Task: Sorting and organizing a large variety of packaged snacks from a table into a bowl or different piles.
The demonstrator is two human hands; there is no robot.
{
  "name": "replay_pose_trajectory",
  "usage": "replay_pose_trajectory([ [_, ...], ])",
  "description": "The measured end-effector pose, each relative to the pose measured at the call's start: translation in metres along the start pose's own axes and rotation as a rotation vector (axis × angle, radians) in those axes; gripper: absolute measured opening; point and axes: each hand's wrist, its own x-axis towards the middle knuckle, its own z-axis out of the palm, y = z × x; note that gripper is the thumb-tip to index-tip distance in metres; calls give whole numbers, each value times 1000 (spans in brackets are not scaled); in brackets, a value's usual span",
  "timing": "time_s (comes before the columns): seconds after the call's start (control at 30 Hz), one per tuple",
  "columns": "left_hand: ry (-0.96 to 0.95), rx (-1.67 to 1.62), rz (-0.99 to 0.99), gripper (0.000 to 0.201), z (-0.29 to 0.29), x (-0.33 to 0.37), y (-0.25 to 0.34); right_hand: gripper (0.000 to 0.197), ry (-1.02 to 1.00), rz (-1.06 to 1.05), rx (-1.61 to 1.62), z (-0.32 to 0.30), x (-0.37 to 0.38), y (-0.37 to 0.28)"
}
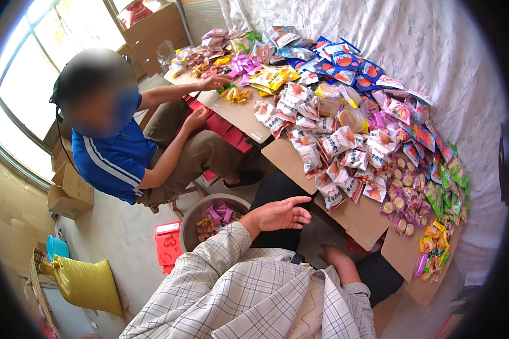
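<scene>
My left hand (281,216) is held over my dark-trousered lap, fingers stretched out and nothing in them. It is nearest to the cardboard edge (288,161) of the table and a heap of white and red snack packets (339,141). Lower, between my knees, is my right hand (335,257); its fingers are in shadow and I cannot make out whether they hold anything. Left of my left forearm stands a grey round basin (188,226) with purple-wrapped sweets (219,213) and brown small packets in it. Beside the basin is a red box (167,244).
Blue packets (345,61), round biscuits in clear wrap (404,198), green packets (455,175) and small yellow-orange sweets (434,246) cover the table. A co-worker in a blue shirt (110,161) sits at left, one hand reaching to the sweets. A yellow sack (90,285) and cardboard box (73,189) stand on the floor.
</scene>
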Motion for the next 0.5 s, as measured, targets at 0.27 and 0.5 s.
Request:
replay_pose_trajectory([
  [0.27,-3,0,-15,68,0,5,-1,57,-38,-6,-7,-14,-10,-9],
  [0.5,-4,-11,-14,68,0,4,0,59,-62,14,13,-20,-9,-13],
])
